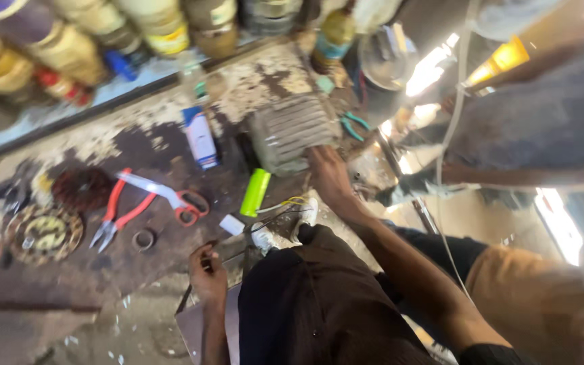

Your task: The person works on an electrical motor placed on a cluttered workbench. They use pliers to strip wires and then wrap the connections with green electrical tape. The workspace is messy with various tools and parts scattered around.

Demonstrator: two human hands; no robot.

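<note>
My right hand (pixel 329 177) reaches forward and grips the near corner of a grey finned metal housing (pixel 290 132) on the stained workbench (pixel 136 145). My left hand (pixel 207 272) is lower, beside my dark-clothed knee (pixel 319 304). Its fingers are curled around a thin dark wire (pixel 265 222) that runs up toward yellow wires (pixel 293 201) and a small white block (pixel 232 224). A grey flat sheet (pixel 194 328) lies under that hand.
Red-handled pliers (pixel 113 217), red-handled scissors (pixel 174 197), a green cylinder (pixel 255 192), a blue and white box (pixel 200 137), a copper coil (pixel 82 189), a round wound disc (pixel 43 234) and teal pliers (pixel 353 126) lie around. Jars (pixel 69 47) line the back shelf. Another person in grey (pixel 542 115) stands right.
</note>
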